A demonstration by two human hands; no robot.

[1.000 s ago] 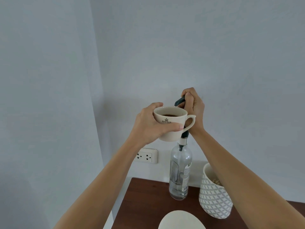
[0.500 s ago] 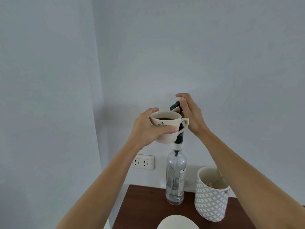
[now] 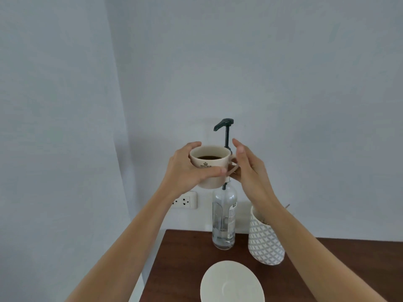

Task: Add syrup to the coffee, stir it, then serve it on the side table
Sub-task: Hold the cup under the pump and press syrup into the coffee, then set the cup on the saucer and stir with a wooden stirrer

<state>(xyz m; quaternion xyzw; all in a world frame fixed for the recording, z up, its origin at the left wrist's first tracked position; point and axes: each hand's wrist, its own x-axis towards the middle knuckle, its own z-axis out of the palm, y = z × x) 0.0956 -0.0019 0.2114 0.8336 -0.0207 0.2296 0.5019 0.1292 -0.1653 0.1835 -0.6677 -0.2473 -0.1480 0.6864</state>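
Observation:
My left hand (image 3: 185,168) holds a cream coffee cup (image 3: 210,164) of dark coffee in the air, gripping its body from the left. The cup is just below and in front of the dark pump spout (image 3: 222,124) of a clear syrup bottle (image 3: 224,221) that stands on the brown table (image 3: 178,258). My right hand (image 3: 248,171) is off the pump, fingers apart, at the cup's handle on its right side; whether it grips the handle I cannot tell. The pump stem stands extended.
A white saucer (image 3: 232,284) lies on the table near its front edge. A white and grey patterned holder (image 3: 265,243) with sticks stands right of the bottle. A wall socket (image 3: 185,200) is behind, and the walls form a corner on the left.
My right hand has left the pump head and come down to the cup's handle. The pump has risen back up. The cup has dropped slightly.

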